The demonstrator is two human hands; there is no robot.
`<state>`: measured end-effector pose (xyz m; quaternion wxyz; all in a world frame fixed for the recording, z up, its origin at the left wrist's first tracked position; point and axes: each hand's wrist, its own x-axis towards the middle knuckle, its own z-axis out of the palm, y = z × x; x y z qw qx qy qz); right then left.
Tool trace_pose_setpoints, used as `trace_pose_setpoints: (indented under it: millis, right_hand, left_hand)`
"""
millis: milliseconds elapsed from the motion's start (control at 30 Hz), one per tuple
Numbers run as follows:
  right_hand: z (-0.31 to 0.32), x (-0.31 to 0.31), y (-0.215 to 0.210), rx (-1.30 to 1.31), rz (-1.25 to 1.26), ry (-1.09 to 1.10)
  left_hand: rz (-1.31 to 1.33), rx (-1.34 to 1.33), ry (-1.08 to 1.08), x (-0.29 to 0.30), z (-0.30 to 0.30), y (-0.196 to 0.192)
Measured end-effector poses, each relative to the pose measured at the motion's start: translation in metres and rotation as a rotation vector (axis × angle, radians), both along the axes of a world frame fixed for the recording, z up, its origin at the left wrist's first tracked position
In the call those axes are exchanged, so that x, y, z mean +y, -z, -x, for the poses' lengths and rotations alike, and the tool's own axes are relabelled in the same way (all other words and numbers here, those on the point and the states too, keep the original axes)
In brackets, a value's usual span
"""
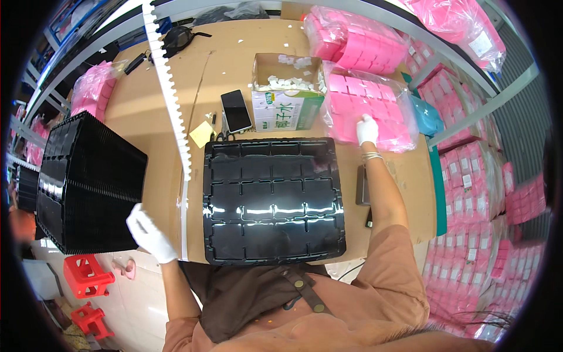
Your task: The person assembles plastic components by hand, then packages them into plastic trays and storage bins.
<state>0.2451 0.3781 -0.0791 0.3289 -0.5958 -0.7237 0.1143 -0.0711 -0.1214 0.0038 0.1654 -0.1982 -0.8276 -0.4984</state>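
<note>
A black molded plastic tray (272,196), divided into rectangular cells, lies flat on the cardboard-covered table in front of me. To its left, my white-gloved left hand (149,233) hangs by the near corner of a tall stack of black trays (91,182); its fingers look loosely apart and slightly blurred, with nothing seen in them. My gloved right hand (368,130) reaches past the tray to the near part of a bagged bundle of pink pieces (362,97). Its fingers are curled down against the bundle, and what they pinch is hidden.
A cardboard box (284,111) of small white pieces stands behind the tray. Near it lie a phone (236,110), scissors (223,134) and a yellow note (201,134). A white toothed strip (170,88) crosses the view. Pink bundles (469,176) pile up right; red stools (87,276) stand below left.
</note>
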Motion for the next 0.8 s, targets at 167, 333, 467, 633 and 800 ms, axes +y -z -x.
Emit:
trace_pose_setpoints:
  millis: [167, 333, 467, 633, 800]
  right_hand:
    - [-0.015, -0.017, -0.038, 0.307, -0.076, -0.131]
    - [0.028, -0.171, -0.115, -0.066, -0.265, -0.713]
    - [0.048, -0.252, -0.102, -0.223, -0.172, -0.971]
    - [0.000, -0.234, -0.090, 0.033, -0.212, -0.512]
    - [-0.056, -0.219, -0.048, 0.222, 0.488, -0.437]
  left_hand:
    - [0.052, -0.866, 0.763, 0.048, -0.082, 0.013]
    - [-0.220, -1.118, 1.237, 0.121, -0.136, 0.011]
    - [-0.156, -1.379, 1.099, 0.158, -0.132, 0.000]
    - [-0.305, -1.467, 0.763, 0.110, -0.086, 0.019]
    - [-0.264, -1.526, 0.708, 0.074, -0.057, 0.035]
